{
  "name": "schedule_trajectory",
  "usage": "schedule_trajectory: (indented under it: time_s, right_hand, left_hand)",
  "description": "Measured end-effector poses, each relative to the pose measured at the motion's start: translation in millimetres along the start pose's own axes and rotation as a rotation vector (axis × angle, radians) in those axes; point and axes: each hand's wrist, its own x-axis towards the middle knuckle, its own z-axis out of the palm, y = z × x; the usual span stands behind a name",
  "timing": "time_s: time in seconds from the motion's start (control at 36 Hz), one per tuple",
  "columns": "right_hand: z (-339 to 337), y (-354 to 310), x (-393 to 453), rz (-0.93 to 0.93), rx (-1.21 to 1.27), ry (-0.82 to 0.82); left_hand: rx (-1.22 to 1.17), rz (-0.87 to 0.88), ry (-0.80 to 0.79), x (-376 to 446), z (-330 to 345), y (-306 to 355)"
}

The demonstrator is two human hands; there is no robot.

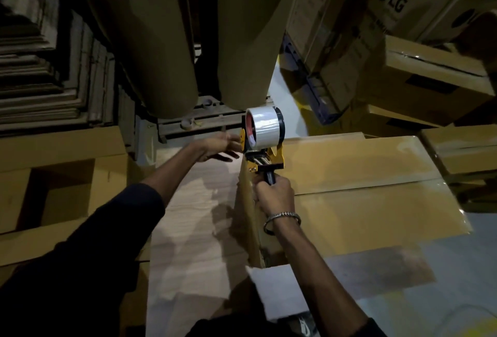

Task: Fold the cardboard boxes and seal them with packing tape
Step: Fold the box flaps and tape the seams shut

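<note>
Now, box: we see the cardboard box (363, 175) closed, contents hidden.
Right grip: our right hand (274, 194) clamps the tape dispenser (265, 140) at the box's edge.
Left grip: our left hand (217, 147) spread, fingers apart.

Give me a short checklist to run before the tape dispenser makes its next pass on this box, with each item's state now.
1. Right hand grips the tape dispenser by its handle: ok.
2. Roll of tape sits loaded on the dispenser: ok.
3. Dispenser head sits at the near edge of the cardboard box: ok.
4. Box flaps closed flat along the centre seam: ok.
5. Left hand, fingers spread, hovers beside the roll; holding the tape end: cannot tell.
6. Tape end stuck to the box: cannot tell.
</note>
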Motion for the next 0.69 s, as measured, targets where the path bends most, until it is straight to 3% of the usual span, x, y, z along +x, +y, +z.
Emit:
schedule_trajectory:
  time_s: [0.08, 0.22, 0.28, 0.42, 0.69]
  right_hand:
    - [0.0, 1.8, 2.5, 0.005, -0.005, -0.003]
    - [2.3, 7.7, 9.0, 0.029, 0.003, -0.022]
    - [1.3, 8.1, 8.3, 0.035, 0.019, -0.034]
    - [-0.4, 5.0, 3.7, 0.051, 0.1, -0.053]
    - [-6.4, 2.6, 1.8, 0.055, 0.108, -0.13]
  left_hand:
    - [-0.103, 0.019, 0.117, -3.0, 15.1, -19.9]
    - [-0.339, 0.2, 0.331, -8.6, 32.3, -25.8]
    - [-0.423, 0.256, 0.326, -15.0, 34.8, -23.1]
    - [-0.332, 0.304, 0.199, -26.5, 56.5, -23.5]
    - [-0.403, 0.29, 0.247, -25.3, 83.3, -36.7]
